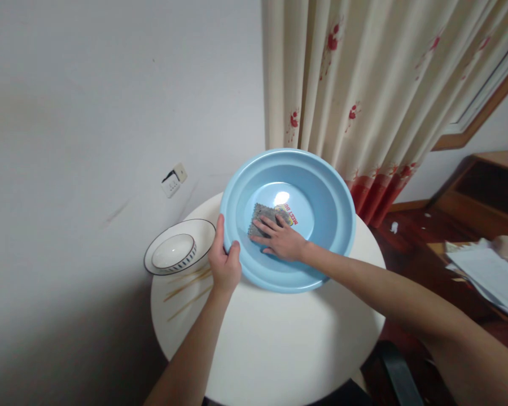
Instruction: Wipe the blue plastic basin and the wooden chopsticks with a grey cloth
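With my left hand (225, 265) I grip the blue basin (336, 197) by its left rim, over the white counter (275, 344); my right hand (284, 243), fingers spread, rests on a gray cloth (259, 212) inside

The basin (332, 200) looks like smooth plastic, glossy enough to throw back a bright patch of light. The cloth (258, 215) is matt and rough-textured. The bowl (169, 251) and plate (205, 230) have a smooth ceramic-like glaze; the thin sticks (188, 304) look like plain wood. The table (288, 338) is smooth with a soft sheen, the wall (88, 113) matt, the curtain (364, 73) woven fabric, the sheets (486, 270) paper.
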A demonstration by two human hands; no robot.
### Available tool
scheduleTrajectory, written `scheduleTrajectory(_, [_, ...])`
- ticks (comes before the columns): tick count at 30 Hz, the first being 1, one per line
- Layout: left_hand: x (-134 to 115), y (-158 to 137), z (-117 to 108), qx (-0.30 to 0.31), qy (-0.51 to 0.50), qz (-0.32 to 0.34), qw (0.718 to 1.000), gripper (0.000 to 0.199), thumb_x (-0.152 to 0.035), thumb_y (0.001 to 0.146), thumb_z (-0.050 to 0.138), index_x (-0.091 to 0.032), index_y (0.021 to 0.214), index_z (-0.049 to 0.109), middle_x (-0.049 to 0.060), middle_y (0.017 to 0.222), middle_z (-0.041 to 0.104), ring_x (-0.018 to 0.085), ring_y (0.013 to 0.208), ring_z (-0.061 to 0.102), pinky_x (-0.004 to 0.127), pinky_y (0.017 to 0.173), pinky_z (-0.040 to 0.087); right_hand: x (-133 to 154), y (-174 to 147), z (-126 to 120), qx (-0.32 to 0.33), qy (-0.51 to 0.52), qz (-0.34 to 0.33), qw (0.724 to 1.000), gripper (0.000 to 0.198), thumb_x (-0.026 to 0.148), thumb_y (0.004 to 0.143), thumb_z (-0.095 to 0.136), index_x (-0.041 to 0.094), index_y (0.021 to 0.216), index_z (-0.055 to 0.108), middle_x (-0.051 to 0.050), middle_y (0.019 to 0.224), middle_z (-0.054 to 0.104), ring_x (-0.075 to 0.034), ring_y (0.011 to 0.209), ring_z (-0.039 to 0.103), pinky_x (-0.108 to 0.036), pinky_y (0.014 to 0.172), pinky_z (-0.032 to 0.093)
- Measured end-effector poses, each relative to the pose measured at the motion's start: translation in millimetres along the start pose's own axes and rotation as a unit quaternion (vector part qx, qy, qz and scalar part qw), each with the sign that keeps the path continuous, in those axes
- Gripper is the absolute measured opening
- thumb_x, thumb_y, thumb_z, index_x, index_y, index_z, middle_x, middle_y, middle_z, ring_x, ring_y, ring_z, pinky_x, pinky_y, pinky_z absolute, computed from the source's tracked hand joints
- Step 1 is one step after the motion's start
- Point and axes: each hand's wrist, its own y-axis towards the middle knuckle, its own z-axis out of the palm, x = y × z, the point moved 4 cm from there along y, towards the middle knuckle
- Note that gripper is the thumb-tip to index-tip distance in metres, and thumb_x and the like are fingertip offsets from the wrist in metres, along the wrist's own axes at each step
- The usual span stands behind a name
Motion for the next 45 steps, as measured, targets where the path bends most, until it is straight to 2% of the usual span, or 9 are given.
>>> scheduleTrajectory(5, [-5, -2, 0, 0.001, 0.045, 0.043, 0.998, 0.074, -0.013, 0.089, 0.057, -0.021, 0.162, 0.042, 0.008, 0.164, 0.047, 0.027, 0.155, 0.040, 0.040, 0.130, 0.031, 5, 13, -8, -0.037, -0.003, 0.060, 0.997, 0.057, 0.034, 0.105, 0.053, 0.033, 0.160, 0.041, -0.011, 0.175, 0.022, -0.037, 0.160, 0.023, -0.074, 0.122, 0.021])
scheduleTrajectory(11, [-7, -2, 0, 0.003, 0.050, 0.051, 0.997, 0.076, -0.012, 0.089, 0.057, -0.020, 0.162, 0.040, 0.008, 0.167, 0.043, 0.027, 0.154, 0.041, 0.040, 0.129, 0.033, 2, 35, -12, -0.060, 0.012, 0.136, 0.989, 0.069, 0.035, 0.102, 0.057, 0.035, 0.165, 0.030, -0.010, 0.177, 0.013, -0.037, 0.162, 0.014, -0.072, 0.123, 0.019])
scheduleTrajectory(19, [-13, 1, 0, 0.002, 0.068, 0.065, 0.996, 0.079, -0.008, 0.084, 0.056, -0.018, 0.161, 0.042, 0.009, 0.161, 0.051, 0.026, 0.152, 0.044, 0.037, 0.129, 0.034, -40, 51, -30, -0.074, 0.007, 0.218, 0.973, 0.070, 0.033, 0.104, 0.046, 0.035, 0.168, 0.019, -0.009, 0.178, 0.005, -0.036, 0.164, 0.005, -0.073, 0.121, 0.021])
scheduleTrajectory(24, [-20, 1, -2, 0.006, 0.083, 0.077, 0.994, 0.079, -0.008, 0.083, 0.057, -0.017, 0.161, 0.043, 0.010, 0.159, 0.054, 0.027, 0.149, 0.048, 0.038, 0.127, 0.036, -79, 39, -35, -0.086, -0.009, 0.303, 0.949, 0.071, 0.036, 0.104, 0.041, 0.032, 0.170, 0.013, -0.010, 0.178, 0.011, -0.037, 0.160, 0.018, -0.071, 0.121, 0.025])
scheduleTrajectory(28, [-22, 2, -3, 0.005, 0.083, 0.073, 0.994, 0.078, -0.008, 0.083, 0.058, -0.016, 0.160, 0.044, 0.010, 0.158, 0.054, 0.026, 0.148, 0.050, 0.036, 0.126, 0.038, -94, 20, -29, -0.077, 0.001, 0.338, 0.938, 0.069, 0.044, 0.107, 0.035, 0.031, 0.170, 0.010, -0.010, 0.177, 0.013, -0.037, 0.157, 0.028, -0.069, 0.121, 0.027])
scheduleTrajectory(32, [-21, 3, -3, 0.001, 0.070, 0.064, 0.996, 0.079, -0.008, 0.082, 0.058, -0.017, 0.159, 0.045, 0.009, 0.159, 0.054, 0.027, 0.149, 0.049, 0.037, 0.127, 0.036, -97, 1, -20, -0.072, 0.041, 0.373, 0.924, 0.071, 0.058, 0.107, 0.029, 0.028, 0.170, 0.015, -0.011, 0.177, 0.017, -0.035, 0.157, 0.029, -0.062, 0.122, 0.031])
scheduleTrajectory(36, [-18, 3, -2, 0.000, 0.055, 0.046, 0.997, 0.080, -0.008, 0.081, 0.058, -0.018, 0.160, 0.045, 0.009, 0.160, 0.053, 0.027, 0.151, 0.046, 0.039, 0.128, 0.035, -92, -11, -11, -0.055, 0.062, 0.412, 0.907, 0.075, 0.063, 0.106, 0.029, 0.027, 0.170, 0.014, -0.013, 0.176, 0.017, -0.036, 0.157, 0.032, -0.056, 0.123, 0.033])
scheduleTrajectory(39, [-16, 2, -1, 0.003, 0.046, 0.040, 0.998, 0.081, -0.008, 0.081, 0.059, -0.018, 0.160, 0.044, 0.008, 0.162, 0.050, 0.027, 0.153, 0.043, 0.039, 0.129, 0.032, -88, -15, -4, -0.053, 0.083, 0.436, 0.895, 0.077, 0.066, 0.105, 0.028, 0.027, 0.170, 0.012, -0.016, 0.176, 0.018, -0.039, 0.156, 0.034, -0.058, 0.121, 0.033])
scheduleTrajectory(45, [-16, 3, 0, -0.002, 0.045, 0.041, 0.998, 0.081, -0.007, 0.081, 0.058, -0.018, 0.160, 0.043, 0.009, 0.162, 0.049, 0.026, 0.154, 0.042, 0.039, 0.130, 0.031, -85, -16, 6, -0.077, 0.122, 0.443, 0.885, 0.078, 0.067, 0.105, 0.025, 0.023, 0.169, 0.019, -0.023, 0.172, 0.024, -0.041, 0.155, 0.034, -0.065, 0.119, 0.034])
